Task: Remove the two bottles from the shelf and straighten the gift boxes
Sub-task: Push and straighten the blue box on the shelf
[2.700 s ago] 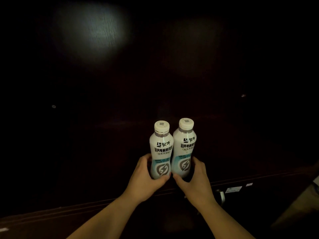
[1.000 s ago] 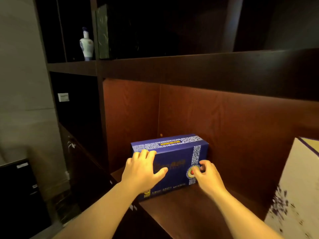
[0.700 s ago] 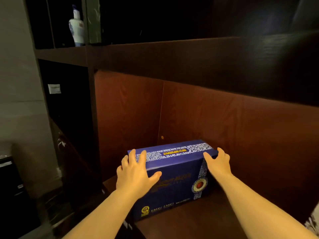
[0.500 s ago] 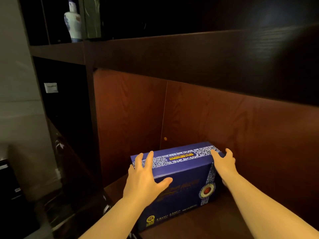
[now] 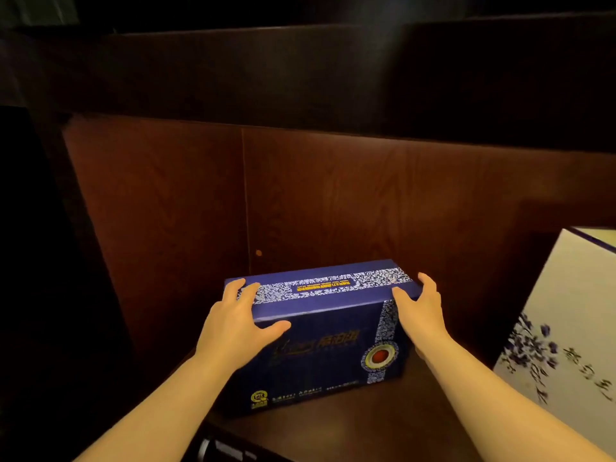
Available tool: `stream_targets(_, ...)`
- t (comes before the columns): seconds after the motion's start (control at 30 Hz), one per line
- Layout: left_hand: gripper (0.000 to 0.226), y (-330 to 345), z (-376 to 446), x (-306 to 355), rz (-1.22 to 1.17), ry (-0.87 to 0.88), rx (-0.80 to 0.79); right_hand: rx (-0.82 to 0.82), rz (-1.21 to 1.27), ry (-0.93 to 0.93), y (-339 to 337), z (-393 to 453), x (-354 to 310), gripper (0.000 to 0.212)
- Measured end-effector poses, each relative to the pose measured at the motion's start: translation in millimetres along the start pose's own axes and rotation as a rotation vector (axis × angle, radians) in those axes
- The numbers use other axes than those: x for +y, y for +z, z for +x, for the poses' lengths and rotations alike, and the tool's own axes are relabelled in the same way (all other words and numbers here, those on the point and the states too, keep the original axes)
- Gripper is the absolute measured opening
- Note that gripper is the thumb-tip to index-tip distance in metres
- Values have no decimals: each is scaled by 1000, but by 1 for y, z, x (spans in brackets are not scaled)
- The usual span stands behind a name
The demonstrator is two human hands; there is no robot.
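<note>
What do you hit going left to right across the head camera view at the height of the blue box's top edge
Dark shelf side panel → left hand → blue gift box → right hand → white gift box at the right edge.

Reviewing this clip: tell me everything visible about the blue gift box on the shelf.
The blue gift box looks like dark blue cardboard, with a blue-and-white patterned band across its top and down its front, a yellow label on top, a round red-centred seal and small gold print on the front. It stands closed on its long edge on the wooden shelf, near the back corner. The left hand grips its upper left corner; the right hand holds its right end.
</note>
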State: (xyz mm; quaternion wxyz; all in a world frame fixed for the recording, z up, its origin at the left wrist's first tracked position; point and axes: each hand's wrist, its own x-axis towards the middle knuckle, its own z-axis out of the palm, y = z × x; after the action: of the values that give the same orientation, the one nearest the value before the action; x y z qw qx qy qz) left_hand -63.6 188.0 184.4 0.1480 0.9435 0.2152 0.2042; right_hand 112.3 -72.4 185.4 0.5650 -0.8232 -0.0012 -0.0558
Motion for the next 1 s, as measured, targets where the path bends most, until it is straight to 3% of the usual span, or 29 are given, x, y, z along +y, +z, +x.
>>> stream_targets(0.23, 104, -4, 19, -13, -39, 132, -109, 101, -13, 1, -31, -61, 15, 67)
stream_targets(0.4, 121, -9, 22, -17, -9, 158, -150, 134, 1, -25, -38, -93, 25, 65)
stream_targets(0.53, 112, -10, 18, -18, 13, 163, -156, 144, 22, -18, -41, -110, 30, 63)
stream_targets(0.63, 101, -7, 11, -22, -61, 134, -125, 163, 64, 57, -43, -113, 30, 63)
stream_targets(0.8, 95, -1, -4, -29, -422, -60, -62, 129, 13, 76, -48, -117, 31, 42)
stream_targets(1.0, 87, -8, -16, -33, -468, -66, -51, 136, 48, 21, -52, -129, 40, 28)
